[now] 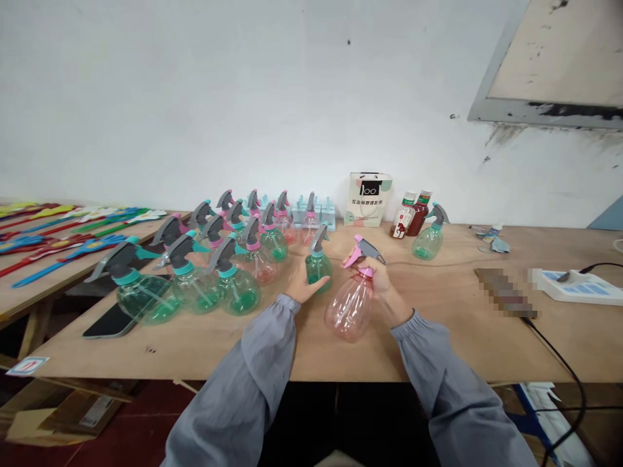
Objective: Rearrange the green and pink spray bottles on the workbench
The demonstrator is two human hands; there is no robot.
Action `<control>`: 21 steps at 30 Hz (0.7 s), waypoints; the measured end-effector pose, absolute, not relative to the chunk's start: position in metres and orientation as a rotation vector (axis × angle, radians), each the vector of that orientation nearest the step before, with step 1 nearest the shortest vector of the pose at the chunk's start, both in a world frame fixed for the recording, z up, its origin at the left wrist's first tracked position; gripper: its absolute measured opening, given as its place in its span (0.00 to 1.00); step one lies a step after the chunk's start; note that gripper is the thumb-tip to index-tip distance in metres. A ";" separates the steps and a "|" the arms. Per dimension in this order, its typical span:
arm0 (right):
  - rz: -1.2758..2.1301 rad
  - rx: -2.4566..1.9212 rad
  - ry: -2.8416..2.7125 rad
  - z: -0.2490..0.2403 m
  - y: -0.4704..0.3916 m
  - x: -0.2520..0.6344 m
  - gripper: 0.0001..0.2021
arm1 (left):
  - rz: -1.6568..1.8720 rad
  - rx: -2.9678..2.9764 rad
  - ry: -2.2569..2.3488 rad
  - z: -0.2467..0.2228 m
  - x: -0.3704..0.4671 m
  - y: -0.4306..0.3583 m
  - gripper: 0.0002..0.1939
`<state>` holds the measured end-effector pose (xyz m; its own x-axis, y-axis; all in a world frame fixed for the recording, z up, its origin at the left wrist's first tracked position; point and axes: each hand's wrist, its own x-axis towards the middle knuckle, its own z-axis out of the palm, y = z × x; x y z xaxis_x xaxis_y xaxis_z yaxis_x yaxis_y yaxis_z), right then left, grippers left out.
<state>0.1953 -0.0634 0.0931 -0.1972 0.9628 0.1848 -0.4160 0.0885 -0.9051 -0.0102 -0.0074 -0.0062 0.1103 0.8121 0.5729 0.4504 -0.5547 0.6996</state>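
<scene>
Head camera caught a pink spray bottle (351, 306) tilted over the wooden table (438, 311), its clear pink body leaning toward the near edge and its pink-and-grey trigger head pointing away and to the right. The right hand (379, 275) was wrapped around the neck just under that head, fingers curled shut on it, so the body hung below and to the left of the grip with its base touching or just above the table; which of the two could not be told. The left hand (302, 285) lay curved against the near side of a green spray bottle (318, 264) standing upright just left of the pink one, palm and fingers closed loosely on its belly, the grey trigger rising clear above the hand.

To handle this well, the neck grip probably wanted to stay firm, since the round body sat off to one side of the hold and could swing; steadying the green bottle low on its belly looked sound.

Farther left stood a cluster of spray bottles (209, 272) in green and pink, with a dark phone (109, 321) lying flat beside them. At the back were a paper bag (368, 199), two drink bottles (411, 214) and a lone green sprayer (429, 237); a power strip (577, 285) lay to the right.
</scene>
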 end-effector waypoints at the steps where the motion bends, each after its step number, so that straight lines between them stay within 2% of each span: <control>1: 1.459 -0.694 -1.140 0.094 -0.064 0.195 0.09 | 1.429 2.050 1.217 -0.006 -0.010 -0.008 0.41; 4: 1.467 -0.684 -1.164 0.097 -0.065 0.195 0.11 | 1.431 2.063 1.208 -0.005 -0.010 -0.008 0.41; 10: 1.441 -0.682 -1.103 0.093 -0.065 0.194 0.05 | 1.421 2.066 1.213 -0.004 -0.010 -0.009 0.41; 16: 1.426 -0.704 -1.144 0.099 -0.066 0.192 0.11 | 1.412 2.101 1.192 0.000 -0.011 -0.012 0.39; 21: 1.383 -0.722 -1.075 0.095 -0.064 0.195 0.06 | 1.417 2.071 1.210 -0.002 -0.011 -0.010 0.41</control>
